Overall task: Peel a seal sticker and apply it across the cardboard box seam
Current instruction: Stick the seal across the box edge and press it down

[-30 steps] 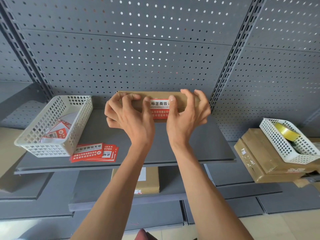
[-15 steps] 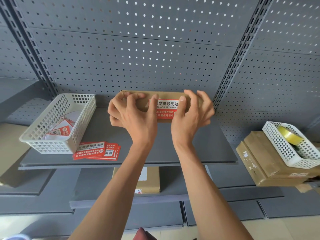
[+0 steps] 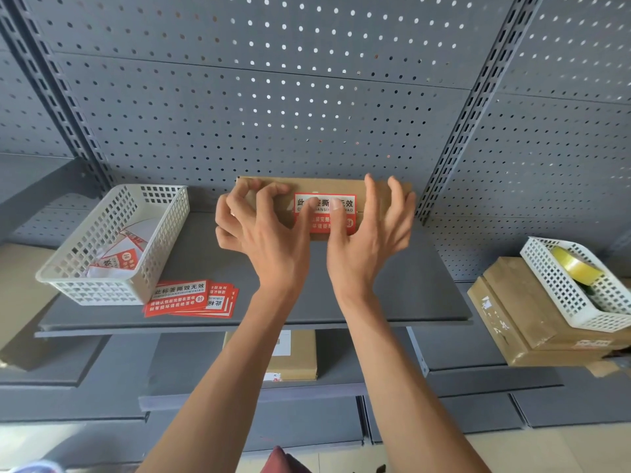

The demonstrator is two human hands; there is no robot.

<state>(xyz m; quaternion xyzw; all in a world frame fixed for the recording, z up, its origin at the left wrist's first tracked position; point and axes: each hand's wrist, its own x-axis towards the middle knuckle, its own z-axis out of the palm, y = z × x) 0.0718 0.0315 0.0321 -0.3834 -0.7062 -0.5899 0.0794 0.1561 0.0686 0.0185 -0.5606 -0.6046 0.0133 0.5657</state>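
Observation:
A flat cardboard box (image 3: 375, 191) stands on edge at the back of the grey shelf (image 3: 416, 295), against the pegboard. A red and white seal sticker (image 3: 324, 215) lies on the box's front face, across a horizontal seam. My left hand (image 3: 263, 237) has its curled fingers on the box's left part and its thumb pressed on the sticker's left half. My right hand (image 3: 370, 240) presses its thumb on the sticker's middle, with its fingers spread up over the box's top right. Neither hand holds anything.
A white basket (image 3: 85, 285) with peeled backings sits at the shelf's left, and a stack of red stickers (image 3: 191, 300) lies beside it. At right, another white basket (image 3: 597, 312) with a tape roll (image 3: 573, 264) rests on cardboard boxes (image 3: 512, 319). One more box (image 3: 300, 360) lies on the lower shelf.
My right thumb has slid left from the sticker's right edge to its middle, and my right fingers have straightened and spread. The left hand has hardly moved.

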